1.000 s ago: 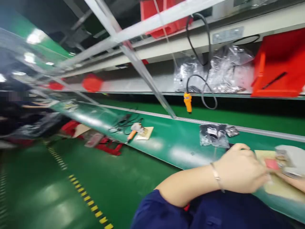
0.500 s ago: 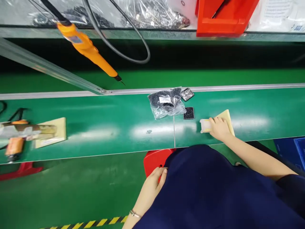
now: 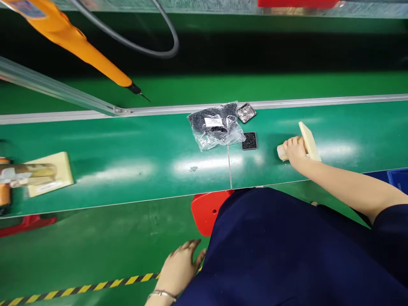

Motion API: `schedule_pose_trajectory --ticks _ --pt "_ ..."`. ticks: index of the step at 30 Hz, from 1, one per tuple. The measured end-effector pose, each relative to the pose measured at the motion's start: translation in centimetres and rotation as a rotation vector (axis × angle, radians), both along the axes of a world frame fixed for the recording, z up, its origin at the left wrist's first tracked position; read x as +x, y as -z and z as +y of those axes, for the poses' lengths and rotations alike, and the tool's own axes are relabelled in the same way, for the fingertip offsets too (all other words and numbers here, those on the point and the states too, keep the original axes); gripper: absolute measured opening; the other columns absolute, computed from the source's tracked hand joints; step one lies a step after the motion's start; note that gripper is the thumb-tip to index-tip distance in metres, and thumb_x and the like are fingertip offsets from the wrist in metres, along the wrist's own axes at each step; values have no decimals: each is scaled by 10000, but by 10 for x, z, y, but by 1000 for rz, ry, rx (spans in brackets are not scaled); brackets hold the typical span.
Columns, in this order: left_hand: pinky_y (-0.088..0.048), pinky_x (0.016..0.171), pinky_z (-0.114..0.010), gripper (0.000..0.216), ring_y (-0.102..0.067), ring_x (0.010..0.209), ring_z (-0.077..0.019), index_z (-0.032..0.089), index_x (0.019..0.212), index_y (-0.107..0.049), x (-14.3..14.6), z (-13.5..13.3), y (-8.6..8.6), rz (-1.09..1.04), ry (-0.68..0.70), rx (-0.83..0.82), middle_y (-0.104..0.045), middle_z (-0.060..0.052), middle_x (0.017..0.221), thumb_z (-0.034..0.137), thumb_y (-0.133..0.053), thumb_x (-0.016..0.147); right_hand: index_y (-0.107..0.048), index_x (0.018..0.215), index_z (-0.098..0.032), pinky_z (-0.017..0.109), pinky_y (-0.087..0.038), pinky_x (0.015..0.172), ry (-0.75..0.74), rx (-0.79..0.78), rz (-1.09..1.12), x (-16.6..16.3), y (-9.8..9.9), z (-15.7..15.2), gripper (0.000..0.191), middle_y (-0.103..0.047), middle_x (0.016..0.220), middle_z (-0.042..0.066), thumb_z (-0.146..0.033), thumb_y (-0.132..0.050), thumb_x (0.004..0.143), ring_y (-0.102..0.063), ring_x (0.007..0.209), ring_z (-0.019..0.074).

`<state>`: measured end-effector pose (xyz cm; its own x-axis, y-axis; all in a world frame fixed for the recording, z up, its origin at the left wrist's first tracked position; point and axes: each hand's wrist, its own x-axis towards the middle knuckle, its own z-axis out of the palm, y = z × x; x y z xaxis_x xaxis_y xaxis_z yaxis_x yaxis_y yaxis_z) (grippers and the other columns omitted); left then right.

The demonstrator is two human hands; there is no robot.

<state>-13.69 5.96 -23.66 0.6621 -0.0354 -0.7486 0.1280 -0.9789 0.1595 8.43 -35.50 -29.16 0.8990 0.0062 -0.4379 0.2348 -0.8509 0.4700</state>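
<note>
Head view shows your right hand point(image 3: 295, 151) with fingers curled around a pale block point(image 3: 282, 152) set against a tilted beige board point(image 3: 310, 140), on the green belt point(image 3: 127, 161) to the right of the plastic bag point(image 3: 215, 126). Your left hand point(image 3: 181, 265) hangs below the belt, fingers loosely spread, holding nothing.

A pale yellow board point(image 3: 310, 140) stands tilted on the green belt point(image 3: 127, 161).

Navy blue garment point(image 3: 280, 246) — short sleeves, thin metal bracelet point(image 3: 161, 293) — left wrist
</note>
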Motion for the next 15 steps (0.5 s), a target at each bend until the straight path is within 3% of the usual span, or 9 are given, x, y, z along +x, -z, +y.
schedule_pose_trajectory --ticks 2,4,7,11,15 --pt "-449 998 -441 596 -580 1146 -314 69 1247 -596 14 -9 -9 -5 -69 0 -606 -155 1250 472 -347 886 -402 1355 7 585 -267 993 25 -8 -8 5 6 -2 492 -432 1308 281 -54 -268 886 -373 1219 429" --pt "-446 1012 -400 631 -581 1146 -289 78 1236 -596 32 -26 -20 -21 -192 -124 -601 -145 1261 533 -335 885 -444 1329 -21 591 -280 983 47 -4 -7 7 11 -6 481 -470 1273 253 -49 -294 873 -411 1184 413" --pt "-475 958 -337 552 -633 1024 -252 154 1003 -678 60 -48 -45 -57 -287 -378 -684 -88 1092 602 -384 870 -453 1320 -53 597 -308 953 80 3 -56 4 16 -16 483 -495 1235 228 -71 -376 844 -454 1124 392" --pt "-491 901 -300 486 -636 967 -232 177 726 -615 81 -53 -86 -221 -335 -529 -690 -48 897 603 -433 870 -504 1271 -74 583 -336 930 71 37 -87 -4 14 -26 444 -529 1184 210 -72 -370 848 -477 1088 365" --pt "-498 914 -295 351 -627 1005 -201 188 820 -612 82 -55 -103 -196 -272 -678 -671 -52 998 504 -476 893 -486 1281 -68 594 -335 934 55 81 -126 -7 13 -17 479 -526 1179 222 -82 -421 807 -471 1083 356"
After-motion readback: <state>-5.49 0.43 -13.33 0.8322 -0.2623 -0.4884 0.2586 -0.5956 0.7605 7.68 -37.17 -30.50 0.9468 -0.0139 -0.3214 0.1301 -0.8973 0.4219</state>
